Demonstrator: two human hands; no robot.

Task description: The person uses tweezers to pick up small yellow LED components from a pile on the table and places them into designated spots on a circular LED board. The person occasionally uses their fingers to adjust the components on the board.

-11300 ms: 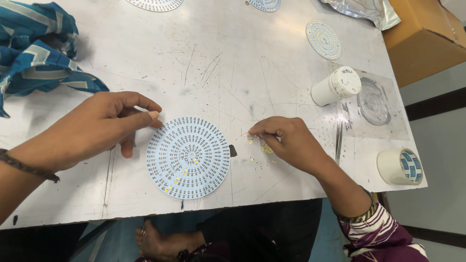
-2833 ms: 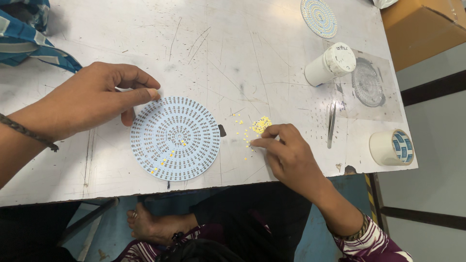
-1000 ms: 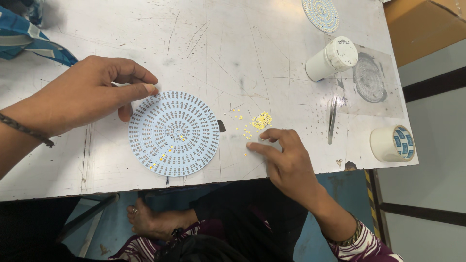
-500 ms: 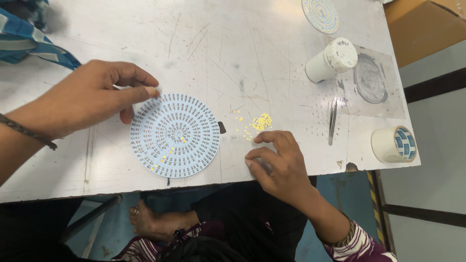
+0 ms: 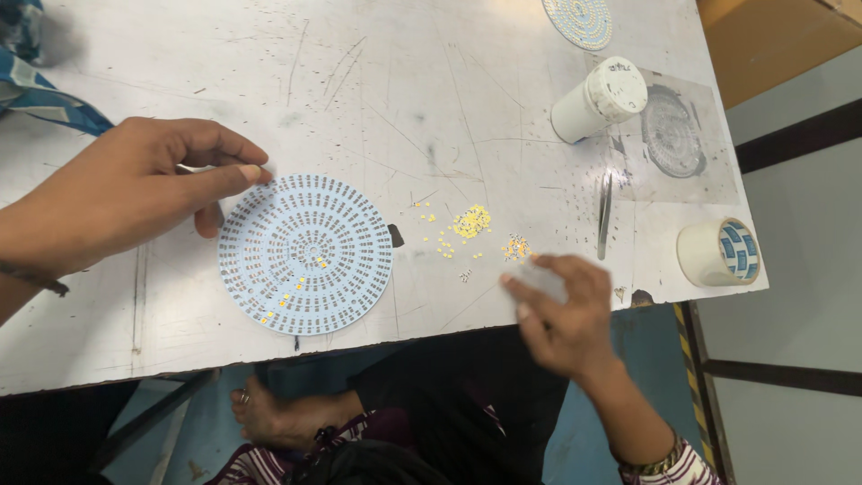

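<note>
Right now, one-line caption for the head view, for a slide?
Left hand steadies a round LED circuit board on a scratched metal table; right hand hovers beside loose yellow LED chips.

Bright, even overhead light — soft glare on the metal table (image 5: pixel 431 81) toward twelve o'clock; the right hand (image 5: pixel 561 310) is motion-blurred — the rest sharp.

1. counter (image 5: pixel 467 81): bare metal, dull grey, heavily scratched.
2. round board (image 5: pixel 306 254): matt white, smooth, dotted with small pads.
3. tape roll (image 5: pixel 720 253): paper-like, matt.
4. white tub (image 5: pixel 598 100): plastic, matt.
</note>
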